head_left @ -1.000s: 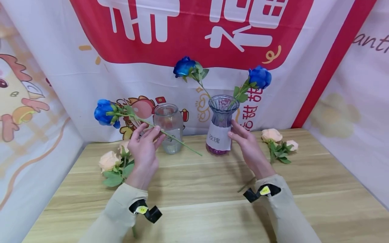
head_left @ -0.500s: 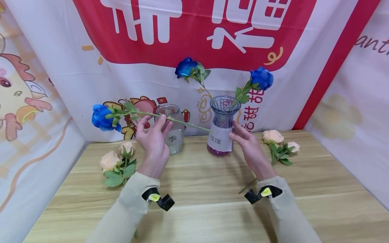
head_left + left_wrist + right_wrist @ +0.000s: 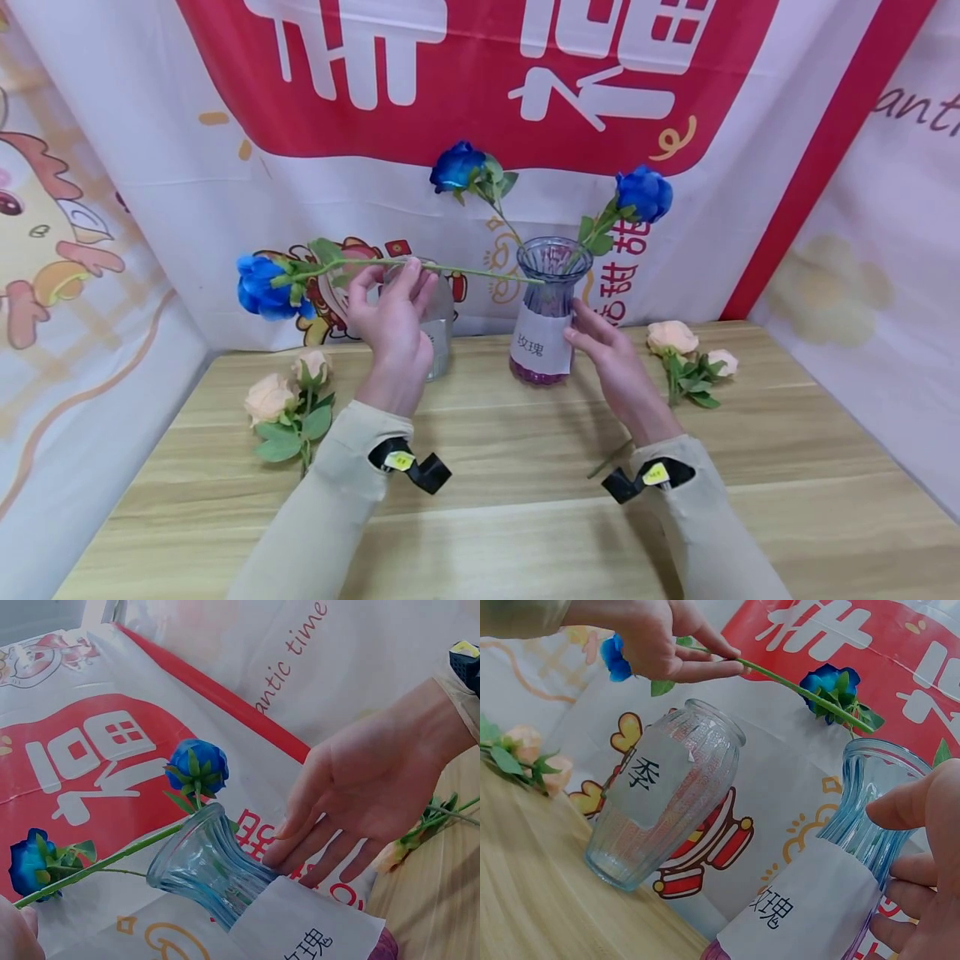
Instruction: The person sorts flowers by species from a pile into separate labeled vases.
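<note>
Across the table (image 3: 495, 533), I have my right hand (image 3: 611, 358) just right of the flared vase (image 3: 553, 298), its grip loose with fingers fairly straight; whether they bear on the glass I can't quite tell. My left hand (image 3: 393, 329), left of the vase, has a narrow grip, pinching a blue rose (image 3: 268, 287) by its stem, bloom leftward, bare end beside the vase's rim. To do this well, I'd judge, I should steady the vase, raise the bloom and keep the stem's end off the rim. A glass jar (image 3: 709, 769) stands left of the vase; two other blue roses (image 3: 645, 193) lean from the vase's mouth.
</note>
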Demonstrator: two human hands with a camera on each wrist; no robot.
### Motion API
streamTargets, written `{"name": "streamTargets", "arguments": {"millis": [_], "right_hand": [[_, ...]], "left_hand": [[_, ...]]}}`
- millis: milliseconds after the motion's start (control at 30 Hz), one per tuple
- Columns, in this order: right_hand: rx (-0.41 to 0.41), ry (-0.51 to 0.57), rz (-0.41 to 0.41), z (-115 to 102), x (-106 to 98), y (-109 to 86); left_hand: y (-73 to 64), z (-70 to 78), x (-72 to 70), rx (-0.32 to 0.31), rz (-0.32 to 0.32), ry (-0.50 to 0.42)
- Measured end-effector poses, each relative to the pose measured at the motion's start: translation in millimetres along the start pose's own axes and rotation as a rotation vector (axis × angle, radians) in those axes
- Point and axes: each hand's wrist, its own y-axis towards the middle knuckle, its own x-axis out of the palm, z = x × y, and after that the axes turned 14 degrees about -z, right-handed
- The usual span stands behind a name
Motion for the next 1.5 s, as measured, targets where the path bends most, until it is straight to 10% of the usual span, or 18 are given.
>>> {"name": "streamTargets", "arguments": {"millis": [567, 1500], "right_hand": [[0.000, -0.001, 0.005, 1, 0, 0.0], [0.015, 0.006, 0.002, 0, -1, 0.6]], "left_hand": [[5.1, -15.7, 29.1, 0.075, -0.049, 0.002], [9.3, -44.5, 61.1, 0.011, -0.073, 0.121]]}}
